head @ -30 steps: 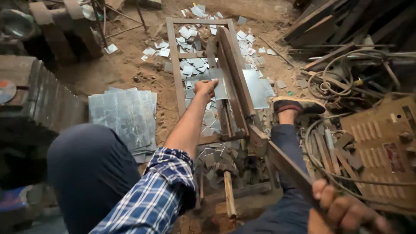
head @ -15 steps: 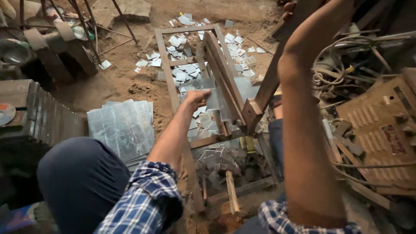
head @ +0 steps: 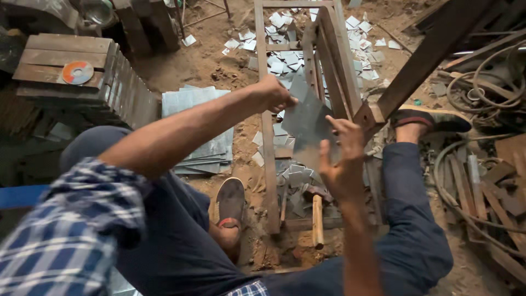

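- Sheet-metal piece [head: 308,121]: held in the air between both hands, over the rusty lever shear frame [head: 334,71] on the dirt floor.
- Left hand [head: 271,94]: fingers closed on the piece's upper left corner.
- Right hand [head: 342,161]: fingers spread, pressing its lower right edge.
- Best kept flat and square to the blade, fingertips off the cut line.
- Stack of metal sheets [head: 205,129] lies left of the frame; cut squares [head: 282,57] litter the floor beyond.
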